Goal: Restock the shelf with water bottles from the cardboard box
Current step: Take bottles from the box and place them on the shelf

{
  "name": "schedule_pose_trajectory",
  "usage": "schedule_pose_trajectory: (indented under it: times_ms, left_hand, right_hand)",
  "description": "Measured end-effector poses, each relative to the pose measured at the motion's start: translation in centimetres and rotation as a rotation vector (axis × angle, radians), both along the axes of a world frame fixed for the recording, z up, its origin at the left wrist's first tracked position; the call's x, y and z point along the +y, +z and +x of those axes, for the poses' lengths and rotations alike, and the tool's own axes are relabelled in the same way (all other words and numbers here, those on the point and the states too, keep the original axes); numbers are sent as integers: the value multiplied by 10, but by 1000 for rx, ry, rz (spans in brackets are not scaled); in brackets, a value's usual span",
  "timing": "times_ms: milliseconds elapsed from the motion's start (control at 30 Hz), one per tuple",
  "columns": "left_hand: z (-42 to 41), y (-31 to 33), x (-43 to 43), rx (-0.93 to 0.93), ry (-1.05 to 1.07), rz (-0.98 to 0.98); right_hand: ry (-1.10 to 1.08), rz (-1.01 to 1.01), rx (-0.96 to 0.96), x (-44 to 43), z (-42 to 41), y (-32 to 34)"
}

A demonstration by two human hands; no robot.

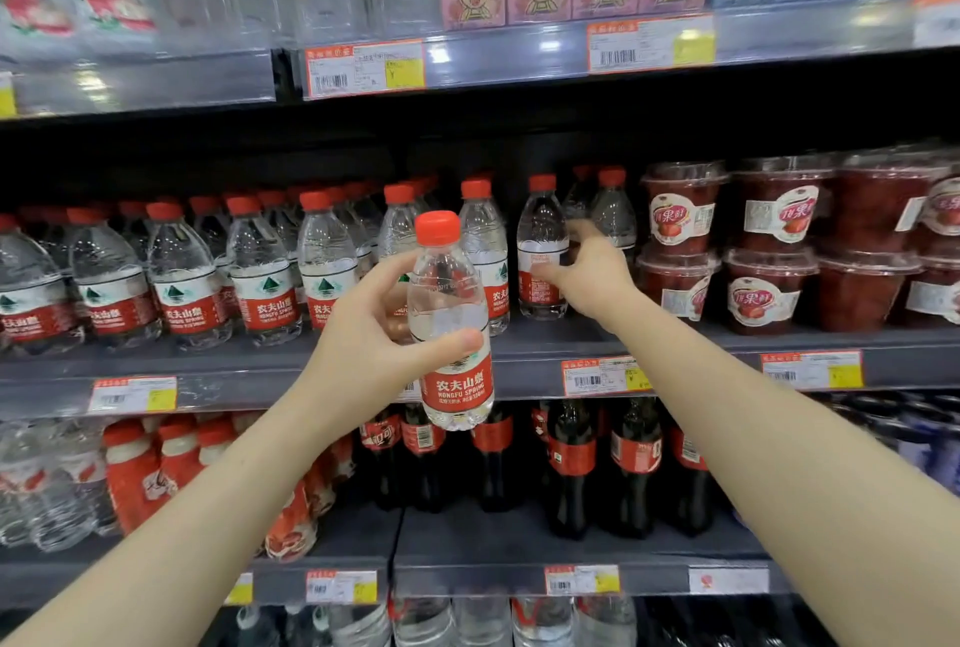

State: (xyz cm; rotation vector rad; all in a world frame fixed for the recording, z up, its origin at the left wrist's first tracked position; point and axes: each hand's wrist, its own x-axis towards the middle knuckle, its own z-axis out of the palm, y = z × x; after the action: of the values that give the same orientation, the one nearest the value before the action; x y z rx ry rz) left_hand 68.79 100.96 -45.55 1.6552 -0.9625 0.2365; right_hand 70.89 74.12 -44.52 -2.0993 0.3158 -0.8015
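The left hand (363,350) gripped a Nongfu Spring water bottle (452,324) by its middle, up in the air in front of the middle shelf (249,378). Its red label said "NONGFU SPRING". The right hand (592,272) curled round a second water bottle (540,241) standing near the shelf's front edge, beside the red fruit cups (680,215).

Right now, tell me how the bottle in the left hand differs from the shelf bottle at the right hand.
The held bottle is in the air, gripped by the left hand; the shelf bottle stands on the shelf. The held bottle's label shows its brand; the shelf bottle's is turned to small print. Both have red caps.
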Motion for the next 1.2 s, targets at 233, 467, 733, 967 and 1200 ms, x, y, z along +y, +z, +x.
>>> schedule_pose_trajectory:
  times_ms: [233,467,733,967,1200]
  left_hand:
    - [3,-9,3,-21,-13,-32]
    - [5,-14,8,8,-44,-94]
    - [11,-11,18,-49,-47,-163]
    - [17,-12,24,-57,-41,-182]
    - [21,-26,24,-64,-14,-240]
  right_hand:
    - [-26,92,-27,10,19,-11]
    - [-80,106,58,14,41,-14]
    - [-122,88,183,6,66,-6]
    - [-144,100,157,4,78,-8]
    - [-145,79,217,-1,91,-10]
